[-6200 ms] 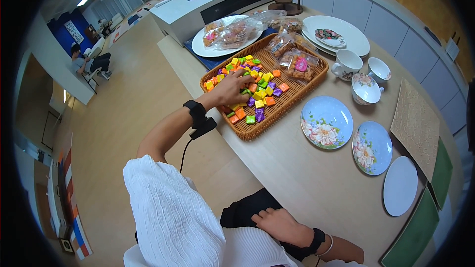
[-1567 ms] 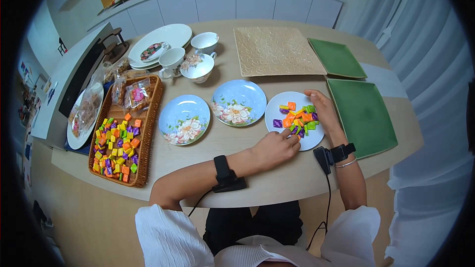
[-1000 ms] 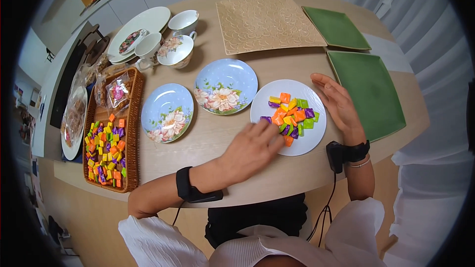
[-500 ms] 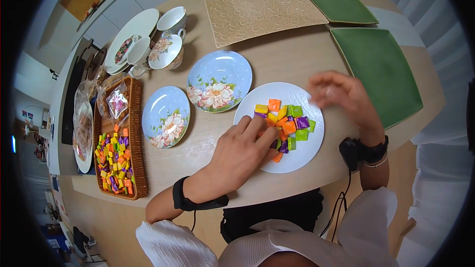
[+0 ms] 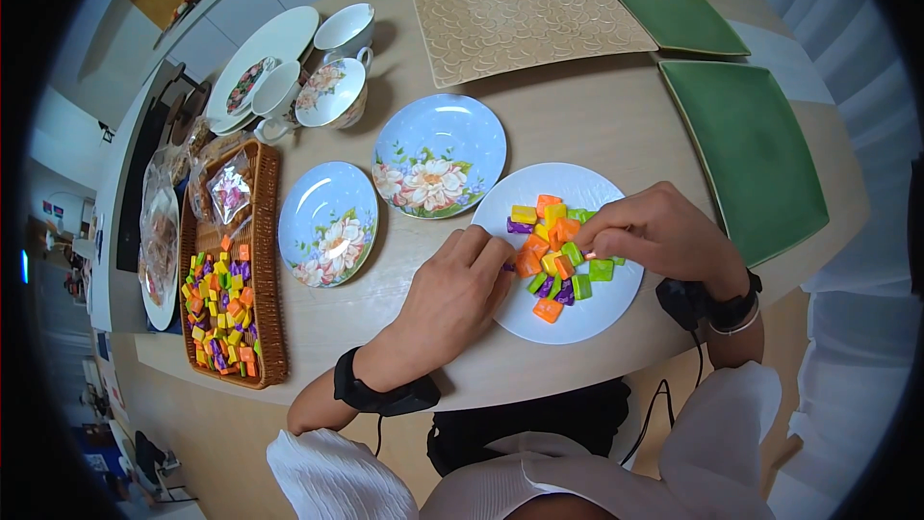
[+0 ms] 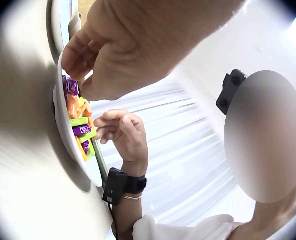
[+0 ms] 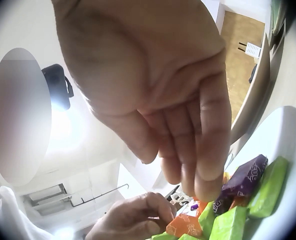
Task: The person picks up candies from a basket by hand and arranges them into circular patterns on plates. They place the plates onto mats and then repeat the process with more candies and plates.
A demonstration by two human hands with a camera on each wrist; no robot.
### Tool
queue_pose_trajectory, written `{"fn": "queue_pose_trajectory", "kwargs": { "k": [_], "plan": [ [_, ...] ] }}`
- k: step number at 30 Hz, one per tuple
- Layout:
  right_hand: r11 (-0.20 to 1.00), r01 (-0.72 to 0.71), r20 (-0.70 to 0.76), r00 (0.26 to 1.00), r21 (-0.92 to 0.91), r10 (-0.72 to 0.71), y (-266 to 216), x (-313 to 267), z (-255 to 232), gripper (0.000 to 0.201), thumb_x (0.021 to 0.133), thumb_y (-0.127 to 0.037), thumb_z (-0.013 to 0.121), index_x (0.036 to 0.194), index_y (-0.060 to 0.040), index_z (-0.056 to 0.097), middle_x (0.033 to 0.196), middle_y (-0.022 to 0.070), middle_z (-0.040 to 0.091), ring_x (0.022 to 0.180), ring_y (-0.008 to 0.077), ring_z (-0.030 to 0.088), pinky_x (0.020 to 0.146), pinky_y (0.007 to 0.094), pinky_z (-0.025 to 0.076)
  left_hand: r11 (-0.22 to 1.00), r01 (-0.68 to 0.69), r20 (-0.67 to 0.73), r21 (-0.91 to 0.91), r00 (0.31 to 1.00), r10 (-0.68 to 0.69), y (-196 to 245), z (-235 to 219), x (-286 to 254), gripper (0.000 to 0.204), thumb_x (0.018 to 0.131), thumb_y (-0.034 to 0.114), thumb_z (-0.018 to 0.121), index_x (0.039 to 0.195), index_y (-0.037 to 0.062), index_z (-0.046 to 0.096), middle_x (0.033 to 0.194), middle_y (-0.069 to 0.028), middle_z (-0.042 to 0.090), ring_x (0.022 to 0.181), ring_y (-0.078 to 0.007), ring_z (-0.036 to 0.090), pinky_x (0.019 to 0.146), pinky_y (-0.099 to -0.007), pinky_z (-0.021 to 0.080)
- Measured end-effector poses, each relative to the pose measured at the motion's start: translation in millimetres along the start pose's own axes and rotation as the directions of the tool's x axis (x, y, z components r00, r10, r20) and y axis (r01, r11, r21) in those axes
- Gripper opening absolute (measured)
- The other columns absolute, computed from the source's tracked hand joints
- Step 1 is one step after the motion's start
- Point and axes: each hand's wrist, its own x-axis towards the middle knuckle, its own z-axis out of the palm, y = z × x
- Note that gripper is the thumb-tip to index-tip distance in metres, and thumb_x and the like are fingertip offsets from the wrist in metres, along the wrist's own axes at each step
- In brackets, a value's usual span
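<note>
A white plate [image 5: 612,303] near the table's front edge bears a heap of wrapped candies [image 5: 580,287] in orange, yellow, green and purple. At its left rim my left hand [image 5: 438,299] has curled fingers pinching a purple candy [image 6: 72,87]; the hand hides part of that candy. From the right, my right hand [image 5: 674,236] reaches over the heap. The right wrist view shows this hand [image 7: 158,90] with thumb and fingers apart, its fingertips touching candies beside a purple one [image 7: 245,176].
Two blue floral plates [image 5: 438,140] [image 5: 313,202] lie left of the white plate. Farther left is a wicker basket [image 5: 272,299] with candies and packaged snacks. Cups [image 5: 332,96] and white platters stand behind. Green plates [image 5: 746,154] and a beige textured plate [image 5: 529,14] lie at the back and right.
Since half a second ago, my right hand has come down and left onto the candies from beside the plate. My left hand has drawn back slightly toward the plate's left rim.
</note>
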Motion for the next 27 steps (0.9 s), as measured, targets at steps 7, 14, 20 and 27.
{"fn": "queue_pose_trajectory", "kwargs": {
  "k": [7,14,20,27],
  "plan": [
    [0.966,-0.071,-0.065,0.994,0.249,0.089,7,3,3,0.019,0.086,-0.005,0.059,0.100,0.0046,0.068,0.090,0.0109,0.071,0.082,0.0127,0.067,0.075,0.0252,0.053,1.000,0.004,-0.024,0.007,1.000,-0.004,-3,2,0,0.025,0.074,0.003,0.067,0.097,0.0056,0.057,0.090,-0.0112,0.055,0.087,-0.0303,0.058,0.073,-0.0393,0.049],
    [0.964,0.004,0.091,0.995,0.267,-0.029,-4,-2,6,0.021,0.083,-0.006,0.063,0.103,-0.0003,0.068,0.093,0.0085,0.071,0.080,0.0144,0.068,0.074,0.0256,0.053,0.999,0.002,0.046,-0.041,0.999,-0.001,-7,5,-1,0.029,0.075,0.008,0.067,0.101,0.0052,0.054,0.093,-0.0119,0.053,0.088,-0.0300,0.056,0.076,-0.0391,0.049],
    [0.875,0.281,-0.033,0.947,-0.395,-0.320,-4,-6,27,0.019,0.078,-0.010,0.066,0.096,-0.0114,0.068,0.090,0.0022,0.067,0.079,0.0185,0.065,0.067,0.0318,0.053,0.998,0.015,0.037,-0.054,0.999,-0.013,-5,2,-2,0.029,0.073,0.008,0.071,0.099,0.0062,0.058,0.090,-0.0110,0.057,0.085,-0.0297,0.059,0.073,-0.0382,0.051],
    [0.771,0.488,0.128,0.867,-0.410,-0.481,-15,2,40,0.017,0.077,-0.011,0.065,0.094,-0.0133,0.064,0.107,0.0012,0.059,0.087,0.0180,0.060,0.066,0.0312,0.052,0.998,0.008,0.021,-0.061,1.000,-0.006,-7,4,-2,0.028,0.074,0.008,0.071,0.099,0.0058,0.058,0.087,-0.0105,0.056,0.082,-0.0288,0.060,0.070,-0.0381,0.051]
  ]
}}
